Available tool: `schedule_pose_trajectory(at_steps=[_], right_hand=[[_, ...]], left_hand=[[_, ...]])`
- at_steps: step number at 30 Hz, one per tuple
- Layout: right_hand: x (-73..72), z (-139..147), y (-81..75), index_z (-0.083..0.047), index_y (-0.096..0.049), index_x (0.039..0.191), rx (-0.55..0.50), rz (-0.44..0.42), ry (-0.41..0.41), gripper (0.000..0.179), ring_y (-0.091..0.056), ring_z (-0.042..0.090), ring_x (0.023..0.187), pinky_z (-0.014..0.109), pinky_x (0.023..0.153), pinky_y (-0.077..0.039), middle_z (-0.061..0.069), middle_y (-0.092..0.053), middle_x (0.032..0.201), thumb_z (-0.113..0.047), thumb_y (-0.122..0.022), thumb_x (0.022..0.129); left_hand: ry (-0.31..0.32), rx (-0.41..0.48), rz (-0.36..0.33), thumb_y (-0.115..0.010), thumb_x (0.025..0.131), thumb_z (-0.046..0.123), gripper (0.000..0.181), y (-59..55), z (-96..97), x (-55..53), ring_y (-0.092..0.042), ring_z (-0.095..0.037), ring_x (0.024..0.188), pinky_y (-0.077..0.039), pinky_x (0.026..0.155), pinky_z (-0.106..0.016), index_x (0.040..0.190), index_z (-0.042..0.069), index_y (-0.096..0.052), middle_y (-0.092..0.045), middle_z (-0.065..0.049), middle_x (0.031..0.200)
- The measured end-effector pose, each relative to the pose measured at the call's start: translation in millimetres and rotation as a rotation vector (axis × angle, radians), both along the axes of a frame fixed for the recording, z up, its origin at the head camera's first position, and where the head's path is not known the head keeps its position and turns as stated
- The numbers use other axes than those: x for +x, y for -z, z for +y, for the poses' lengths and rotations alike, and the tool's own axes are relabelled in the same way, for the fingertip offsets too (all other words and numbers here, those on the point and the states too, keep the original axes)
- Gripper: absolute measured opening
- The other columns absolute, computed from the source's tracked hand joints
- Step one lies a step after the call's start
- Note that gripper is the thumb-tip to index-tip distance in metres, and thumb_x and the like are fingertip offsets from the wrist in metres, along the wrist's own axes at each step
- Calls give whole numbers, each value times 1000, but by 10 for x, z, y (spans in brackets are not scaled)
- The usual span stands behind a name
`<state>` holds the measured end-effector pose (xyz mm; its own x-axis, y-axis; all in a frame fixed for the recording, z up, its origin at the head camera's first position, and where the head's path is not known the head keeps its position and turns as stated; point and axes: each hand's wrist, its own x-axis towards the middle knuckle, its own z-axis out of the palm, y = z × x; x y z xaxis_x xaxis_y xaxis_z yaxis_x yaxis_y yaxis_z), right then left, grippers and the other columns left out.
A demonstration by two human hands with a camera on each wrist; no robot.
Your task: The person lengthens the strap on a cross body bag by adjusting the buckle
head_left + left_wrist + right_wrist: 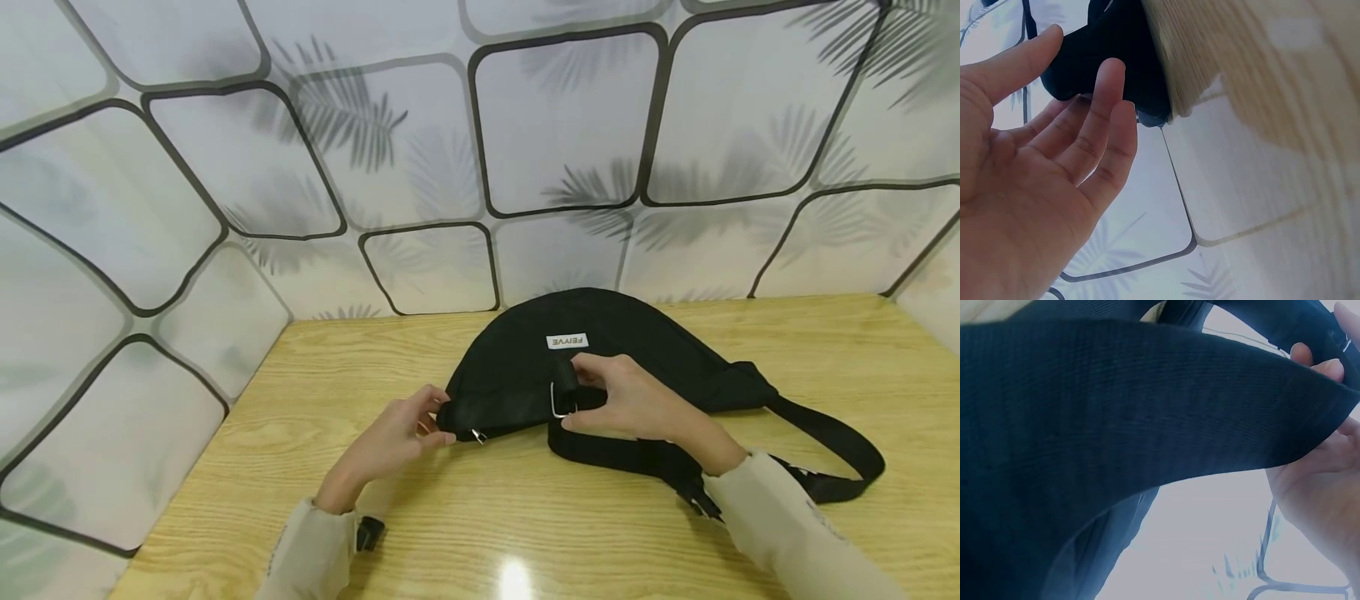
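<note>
A black waist bag (517, 367) with a white label (567, 341) lies on the wooden table in the head view. My left hand (393, 437) holds its left end between thumb and fingers, beside a small zipper pull (478, 436). The left wrist view shows that hand (1066, 144) with fingers loosely bent round the bag's dark end (1116, 62). In front of the bag, my right hand (637, 400) pinches the black strap (600, 450) at a silver metal ring (557, 400). Strap webbing (1147, 406) covers much of the right wrist view, hiding part of that hand (1319, 469).
The strap loops out to the right (862, 458) on the light wood table (465, 533). Behind and at the left stands a pale cloth wall (562, 125) with a dark cell pattern and leaf prints. A small black piece (369, 533) shows at the left sleeve.
</note>
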<state>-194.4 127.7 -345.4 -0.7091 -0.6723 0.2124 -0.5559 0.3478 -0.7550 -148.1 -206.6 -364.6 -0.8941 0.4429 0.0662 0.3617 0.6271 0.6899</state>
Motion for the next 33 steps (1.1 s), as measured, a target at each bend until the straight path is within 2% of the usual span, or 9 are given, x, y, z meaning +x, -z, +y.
schedule_pose_trajectory(at_steps=[5,12,18,21,27,33], right_hand=[[-9,142,-1,-5,-66,112,51,10,49,37,-69,21,103,42,89,-53,-1,-70,105,-20,-85,84],[-9,357,-23,-2,-66,116,103,57,91,45,-66,13,87,37,80,-53,-4,-70,97,-23,-87,82],[-10,504,-26,0,-65,121,148,85,129,54,-65,17,94,38,81,-53,0,-68,105,-27,-88,81],[-19,579,-26,-2,-65,120,149,81,125,52,-63,14,88,34,77,-52,-3,-67,100,-27,-88,81],[-27,745,5,-6,-66,119,124,67,116,43,-55,12,74,30,67,-45,-5,-59,87,-18,-85,82],[-34,736,76,-2,-64,119,71,31,61,41,-56,9,71,27,66,-43,-7,-62,83,-13,-83,85]], left_hand=[[0,1,-7,-73,95,9,34,0,-4,1,-68,-16,82,-53,70,-30,121,-3,-54,-65,-25,117],[0,29,-32,-72,95,5,33,-1,6,-5,-69,-15,78,-53,66,-29,120,-4,-54,-65,-26,117],[5,23,-43,-71,95,5,32,0,4,-21,-69,-16,80,-53,68,-28,120,-4,-53,-64,-27,119],[16,9,-35,-70,96,5,32,-1,-13,-32,-70,-17,81,-54,69,-28,121,-4,-52,-63,-29,119],[-2,-29,-23,-68,97,5,31,4,-84,-38,-70,-19,82,-53,69,-30,122,-2,-51,-62,-32,121],[-11,-37,-25,-71,95,6,34,-29,-100,-18,-69,-23,89,-54,72,-32,122,-2,-53,-63,-26,118]])
